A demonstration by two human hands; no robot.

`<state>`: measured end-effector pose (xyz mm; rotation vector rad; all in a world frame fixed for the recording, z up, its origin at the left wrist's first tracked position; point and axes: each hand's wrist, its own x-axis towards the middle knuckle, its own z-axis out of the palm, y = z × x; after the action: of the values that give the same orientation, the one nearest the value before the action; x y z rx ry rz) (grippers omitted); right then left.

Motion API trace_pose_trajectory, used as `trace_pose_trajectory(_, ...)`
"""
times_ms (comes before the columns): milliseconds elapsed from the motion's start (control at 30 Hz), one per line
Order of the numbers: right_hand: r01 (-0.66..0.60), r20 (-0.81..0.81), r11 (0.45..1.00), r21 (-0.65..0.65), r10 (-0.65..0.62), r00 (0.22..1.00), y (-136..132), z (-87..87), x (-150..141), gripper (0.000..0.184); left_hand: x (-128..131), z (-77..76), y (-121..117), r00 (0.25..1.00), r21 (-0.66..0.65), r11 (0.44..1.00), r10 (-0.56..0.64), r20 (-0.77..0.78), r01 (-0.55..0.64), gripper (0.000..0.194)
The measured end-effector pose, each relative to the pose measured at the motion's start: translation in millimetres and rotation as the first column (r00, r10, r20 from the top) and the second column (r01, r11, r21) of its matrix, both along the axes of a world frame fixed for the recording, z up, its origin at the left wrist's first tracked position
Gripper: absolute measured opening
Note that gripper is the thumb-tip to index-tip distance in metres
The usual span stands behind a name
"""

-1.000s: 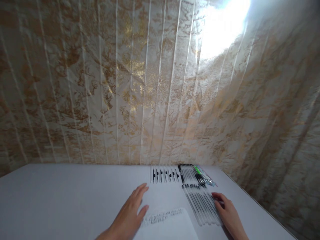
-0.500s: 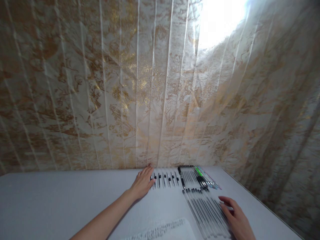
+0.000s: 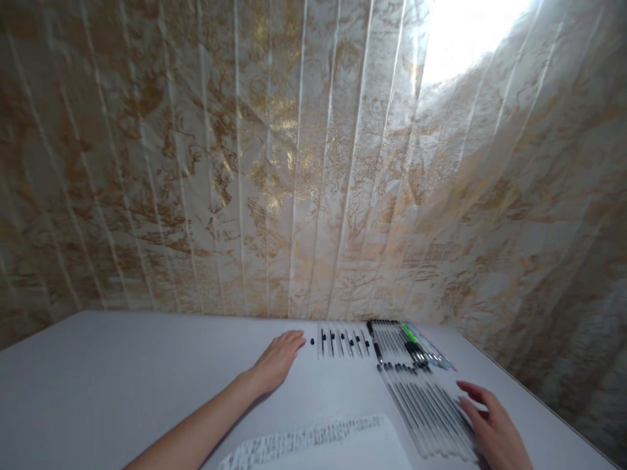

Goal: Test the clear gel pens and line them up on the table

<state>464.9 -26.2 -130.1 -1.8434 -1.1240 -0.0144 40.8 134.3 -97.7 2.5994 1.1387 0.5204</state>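
Observation:
My left hand (image 3: 278, 360) lies low over the table with its fingers stretched out and nothing visible in it. Just past its fingertips is a small black cap (image 3: 312, 341). Right of that cap runs a row of disassembled pens (image 3: 341, 343), clear barrels, dark refills and black caps set side by side. My right hand (image 3: 497, 421) is at the right edge of a group of clear pens with black caps (image 3: 428, 411). Its thumb and fingers are apart, and I see nothing between them.
Behind the clear pens lie more black-capped pens (image 3: 389, 339), a bright green marker (image 3: 409, 333) and several coloured pens. A sheet with handwriting (image 3: 313, 447) is at the near edge of the white table (image 3: 122, 391). A patterned gold curtain (image 3: 220, 196) hangs behind.
The view has turned left, so the table things appear farther right. My left hand has drawn away from the row of pen parts, leaving the small black cap in sight. My right hand stays by the pens.

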Motion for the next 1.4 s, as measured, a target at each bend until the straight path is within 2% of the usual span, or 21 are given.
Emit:
trace_pose_trajectory(100,-0.027,0.077,0.998,0.057,0.023,0.997,-3.3,13.3,-14.2,0.042,-30.6,5.4,-26.3,0.999,-0.014,0.999,-0.044,0.022,0.045,0.044)
trace_pose_trajectory(167,-0.082,0.098,0.994,0.075,0.075,0.992,-3.8,25.5,-36.3,0.040,-49.1,8.4,-44.4,0.989,-0.042,0.993,-0.104,0.104,0.109,0.043)
trace_pose_trajectory(267,-0.272,0.099,0.962,0.038,0.267,0.959,-0.8,43.3,-89.9,0.036,-66.9,11.8,-65.4,0.952,-0.106,0.972,-0.180,0.246,0.211,0.041)
trace_pose_trajectory(333,-0.447,0.113,0.894,-0.013,0.445,0.888,3.9,52.0,-133.8,0.031,-70.9,14.2,-74.2,0.944,-0.140,0.967,-0.166,0.285,0.213,0.044)
trace_pose_trajectory(433,-0.664,0.123,0.738,-0.120,0.675,0.728,16.8,60.1,-197.5,0.027,-69.0,17.3,-81.4,0.949,-0.148,0.980,-0.086,0.305,0.136,0.055)
trace_pose_trajectory(533,-0.722,0.147,0.643,-0.254,0.764,0.628,38.3,67.3,-246.2,0.032,-65.0,15.5,-82.3,0.967,-0.137,0.991,0.026,0.253,0.009,0.061)
trace_pose_trajectory(600,-0.703,0.184,0.620,-0.347,0.780,0.598,57.4,74.0,-267.2,0.037,-63.6,11.1,-80.1,0.980,-0.121,0.989,0.106,0.170,-0.085,0.059)
trace_pose_trajectory(667,-0.622,0.278,0.655,-0.429,0.751,0.598,79.8,81.9,-278.3,0.039,-63.2,6.6,-77.3,0.982,-0.079,0.982,0.175,0.075,-0.169,0.055)
trace_pose_trajectory(767,-0.397,0.471,0.773,-0.496,0.623,0.625,116.4,89.7,-279.5,0.039,-63.0,3.9,-75.8,0.969,-0.041,0.969,0.243,-0.041,-0.245,0.046)
trace_pose_trajectory(800,-0.354,0.495,0.789,-0.502,0.598,0.631,127.9,89.8,-277.6,0.038,-62.8,4.1,-76.2,0.965,-0.043,0.965,0.254,-0.064,-0.257,0.044)
trace_pose_trajectory(900,-0.310,0.498,0.785,-0.536,0.591,0.635,153.2,81.6,-274.2,0.032,-61.7,5.3,-78.2,0.956,-0.056,0.956,0.282,-0.076,-0.287,0.044)
trace_pose_trajectory(967,-0.304,0.485,0.773,-0.557,0.599,0.637,158.8,72.6,-276.9,0.031,-61.2,5.7,-78.9,0.952,-0.058,0.951,0.299,-0.070,-0.303,0.043)
trace_pose_trajectory(1067,-0.317,0.454,0.756,-0.573,0.614,0.646,148.5,61.9,-286.9,0.032,-61.6,6.4,-78.7,0.947,-0.054,0.947,0.312,-0.075,-0.317,0.039)
trace_pose_trajectory(1167,-0.366,0.411,0.727,-0.582,0.651,0.638,121.8,58.0,-295.8,0.029,-62.2,9.1,-78.4,0.951,-0.038,0.951,0.303,-0.066,-0.305,0.036)
trace_pose_trajectory(1300,-0.559,0.284,0.643,-0.523,0.750,0.597,86.3,57.8,-295.5,0.030,-61.8,12.6,-80.5,0.961,-0.028,0.961,0.274,-0.026,-0.274,0.034)
trace_pose_trajectory(1400,-0.654,0.247,0.598,-0.463,0.796,0.553,76.0,56.3,-289.4,0.036,-60.1,11.2,-83.3,0.968,-0.023,0.968,0.249,0.017,-0.249,0.035)
